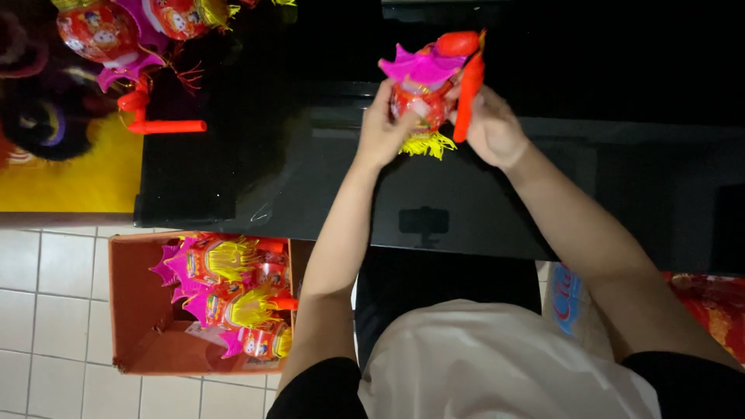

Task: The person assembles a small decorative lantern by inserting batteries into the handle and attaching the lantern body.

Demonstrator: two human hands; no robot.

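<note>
We observe both hands raised over the glossy black counter, working on one small red plastic lantern with a magenta star-shaped collar and yellow fringe. The lantern sits in the air between the two hands, above the far middle of the counter, fringe hanging toward us.

Left hand: fingers wrapped around the lantern's red body from the left side, grasping it. Right hand: fingers closed on the orange-red plastic handle stick, which stands roughly upright just right of the lantern and meets it at the top, by the collar. Whether the stick is fully seated there we cannot tell.

Judgement on technique: the left grip looks best kept on the rigid body, clear of the collar points and fringe, which would likely bend. The stick should stay in line with its joint at the top while the right hand works it; sideways leverage could strain thin plastic.

Surroundings: at far left on the counter, more finished lanterns with an orange-red stick lying beside them. On the white tiled floor at near left, an open orange cardboard box holds several like lanterns.
</note>
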